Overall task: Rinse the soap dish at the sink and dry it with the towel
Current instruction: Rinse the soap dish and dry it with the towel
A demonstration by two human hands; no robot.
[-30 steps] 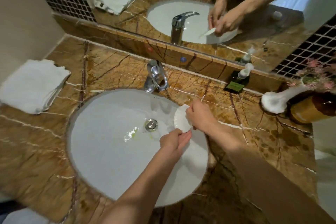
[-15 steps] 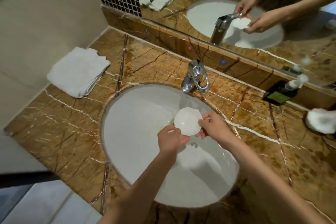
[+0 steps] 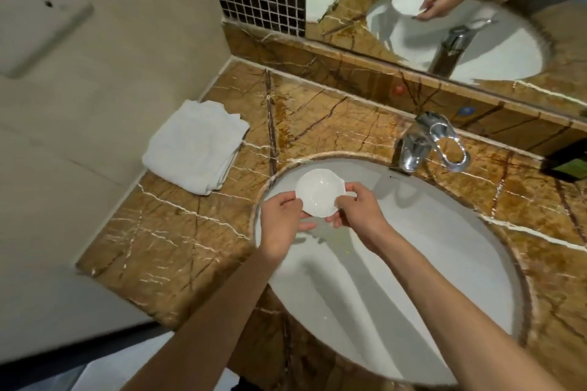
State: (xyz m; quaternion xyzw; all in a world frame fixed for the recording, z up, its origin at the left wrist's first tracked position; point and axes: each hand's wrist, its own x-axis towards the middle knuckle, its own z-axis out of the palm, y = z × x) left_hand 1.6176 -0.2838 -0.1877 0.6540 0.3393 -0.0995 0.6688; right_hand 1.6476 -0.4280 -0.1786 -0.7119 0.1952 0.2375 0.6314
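Item 1, my left hand: fingers curled partway, thumb on the near-left rim of the soap dish, remaining fingers tucked beneath it. Grasping, not clenched.

Item 2, my right hand: thumb and forefinger pinched on the dish's right rim, where a small lug projects; lower fingers bent under the near edge. Also grasping.

Item 3, soap dish: white, shallow, scalloped outline, hollow side up and facing me, glossy with what look like small droplets. Held between both hands above the left part of the sink, close to the basin's left rim, clear of the basin floor.

Item 4, sink: white oval bowl set into a brown veined stone counter. A faint yellowish-green smear lies on the basin floor just below the hands.

Item 5, faucet: chrome, at the sink's far rim, right of the dish; no stream visible.

Item 6, towel: white, folded, on the counter left of the sink, against the wall, apart from the dish.

Item 7, mirror: behind the sink, reflecting both hands and the dish.
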